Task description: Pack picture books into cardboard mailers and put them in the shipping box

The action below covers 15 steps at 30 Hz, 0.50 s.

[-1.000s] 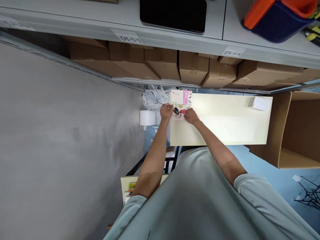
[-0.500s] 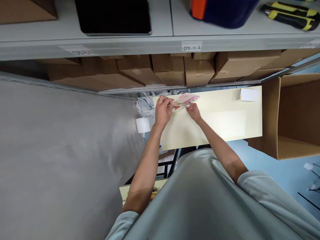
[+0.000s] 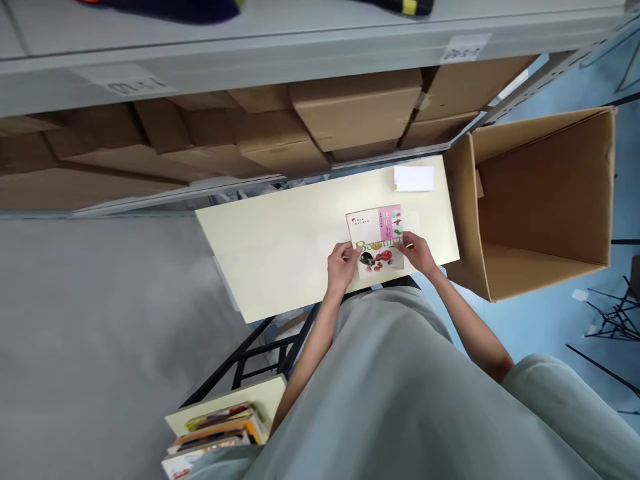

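Note:
Between my two hands is a thin book with a white and pink cover, the word "Beautiful" and pictures of vegetables and fruit. My left hand grips its left edge with thumb and fingers. At the right edge, my right hand pinches the book, thumb on the cover. The cover faces up, over the right part of a pale cream tabletop. Whether the book touches the tabletop I cannot tell. A small white box lies beyond it, near the back right corner.
An open cardboard box stands against the table's right end. Closed cartons fill a shelf behind, under a grey shelf edge. Several books are stacked on a lower board at the lower left, beside a black metal frame.
My hands and the book have moved right along the table and closer to my body. The book, tilted before, now shows its cover squarely. The view has swung to the right.

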{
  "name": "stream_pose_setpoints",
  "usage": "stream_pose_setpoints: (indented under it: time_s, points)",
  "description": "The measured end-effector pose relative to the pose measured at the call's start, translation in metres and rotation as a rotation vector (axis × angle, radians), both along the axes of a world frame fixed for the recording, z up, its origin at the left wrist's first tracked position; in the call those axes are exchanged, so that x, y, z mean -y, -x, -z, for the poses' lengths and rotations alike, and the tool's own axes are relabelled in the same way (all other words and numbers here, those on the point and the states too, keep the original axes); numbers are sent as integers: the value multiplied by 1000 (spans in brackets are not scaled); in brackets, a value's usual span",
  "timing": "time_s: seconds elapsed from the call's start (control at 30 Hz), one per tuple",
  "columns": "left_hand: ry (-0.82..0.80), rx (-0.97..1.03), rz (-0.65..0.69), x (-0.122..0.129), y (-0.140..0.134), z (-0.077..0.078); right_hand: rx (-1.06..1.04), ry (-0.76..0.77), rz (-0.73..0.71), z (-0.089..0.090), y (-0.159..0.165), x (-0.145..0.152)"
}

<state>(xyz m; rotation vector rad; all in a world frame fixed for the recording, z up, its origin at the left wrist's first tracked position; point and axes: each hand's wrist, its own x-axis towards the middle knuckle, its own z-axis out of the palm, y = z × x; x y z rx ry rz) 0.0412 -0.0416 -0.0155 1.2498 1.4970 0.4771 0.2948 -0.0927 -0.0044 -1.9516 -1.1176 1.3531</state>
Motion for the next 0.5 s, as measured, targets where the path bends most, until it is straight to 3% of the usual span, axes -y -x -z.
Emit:
stream_pose_setpoints:
  time_s: [0.2,0.33,0.5]
  points:
    - [205,-135,67,13,-69,46,154,220,60,32,-51,27]
    - [273,-250,107,9,-82,64,187,258,91,49,-56,25]
    - [295,-300,105,6,-81,74,158,255,105,60,-56,26]
